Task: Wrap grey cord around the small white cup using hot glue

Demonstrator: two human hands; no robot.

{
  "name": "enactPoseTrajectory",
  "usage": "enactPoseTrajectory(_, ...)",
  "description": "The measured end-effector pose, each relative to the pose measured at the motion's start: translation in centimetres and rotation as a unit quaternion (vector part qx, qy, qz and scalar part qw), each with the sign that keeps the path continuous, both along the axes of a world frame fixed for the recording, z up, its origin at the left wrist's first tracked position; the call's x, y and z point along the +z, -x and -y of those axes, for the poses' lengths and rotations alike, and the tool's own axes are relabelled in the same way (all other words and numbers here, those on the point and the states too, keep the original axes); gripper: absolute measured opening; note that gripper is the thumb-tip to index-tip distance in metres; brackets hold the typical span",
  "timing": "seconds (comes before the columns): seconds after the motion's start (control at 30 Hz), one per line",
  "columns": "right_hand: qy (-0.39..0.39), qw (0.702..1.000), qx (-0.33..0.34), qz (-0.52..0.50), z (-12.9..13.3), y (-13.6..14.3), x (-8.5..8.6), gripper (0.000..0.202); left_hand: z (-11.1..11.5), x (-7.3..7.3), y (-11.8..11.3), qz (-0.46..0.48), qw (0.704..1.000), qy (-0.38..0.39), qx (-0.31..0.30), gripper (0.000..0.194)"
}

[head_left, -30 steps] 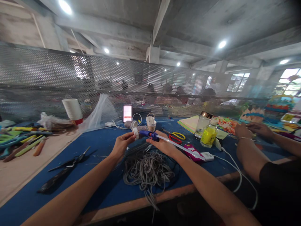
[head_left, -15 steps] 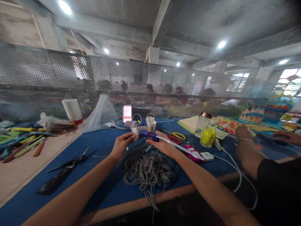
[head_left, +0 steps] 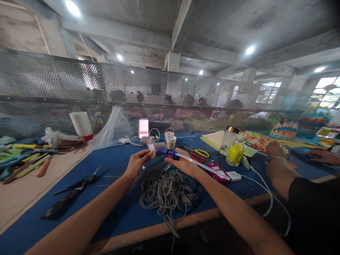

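Note:
My right hand [head_left: 183,163] is wrapped round a blue hot glue gun [head_left: 167,152], with a long clear glue stick [head_left: 207,168] running out of its back. My left hand [head_left: 139,162] pinches a small white ring-like piece [head_left: 152,150] at the gun's nozzle. Whether the nozzle touches it, I cannot tell. Just behind are cord-wrapped grey cylinders [head_left: 147,141] and a small pale bucket [head_left: 170,139] with a handle. Below my hands lies a loose heap of grey cord [head_left: 168,193].
Dark-handled scissors [head_left: 77,187] lie left on the blue mat [head_left: 111,216]. Red-and-yellow-handled scissors [head_left: 199,154], a glass jar [head_left: 228,140], a yellow bottle [head_left: 236,153] and a pink packet [head_left: 216,173] stand or lie right. A co-worker's hand [head_left: 275,148] is over paper scraps. Paper cups [head_left: 81,124] stand back left.
My hands, the glue gun and the white piece hold almost the same place. The co-worker's far hand at the right edge has shifted slightly.

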State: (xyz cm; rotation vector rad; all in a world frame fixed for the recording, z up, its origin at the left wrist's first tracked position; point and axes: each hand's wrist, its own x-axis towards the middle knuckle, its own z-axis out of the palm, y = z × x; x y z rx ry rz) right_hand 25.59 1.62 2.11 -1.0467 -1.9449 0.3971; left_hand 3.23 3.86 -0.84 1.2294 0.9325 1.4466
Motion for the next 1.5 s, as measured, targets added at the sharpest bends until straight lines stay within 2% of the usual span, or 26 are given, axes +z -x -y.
enactPoseTrajectory(0.43, -0.004, 0.999, 0.003, 0.032, -0.2, -0.2, -0.2, 0.034, -0.5, -0.4, 0.3, 0.009, 1.000, 0.000, 0.002, 0.043)
enactPoseTrajectory(0.7, -0.009, 0.999, 0.005, 0.051, -0.3, -0.2, -0.2, 0.032, -0.2, 0.0, 0.1, 0.009, 1.000, 0.006, 0.007, 0.045)
enactPoseTrajectory(1.03, 0.000, 1.000, -0.011, 0.018, -0.3, -0.2, -0.3, 0.037, 0.2, 0.1, 0.0, -0.021, 1.000, 0.002, -0.011, 0.049)
enactPoseTrajectory(1.27, 0.001, 1.000, -0.008, -0.005, -0.1, -0.1, 0.0, 0.036, 0.4, 0.2, -0.1, -0.038, 0.999, -0.004, -0.009, 0.042)
enactPoseTrajectory(1.5, 0.021, 0.999, -0.029, -0.021, 0.0, -0.1, 0.1, 0.038, 0.5, 0.1, -0.2, -0.054, 0.998, -0.013, -0.014, 0.044)
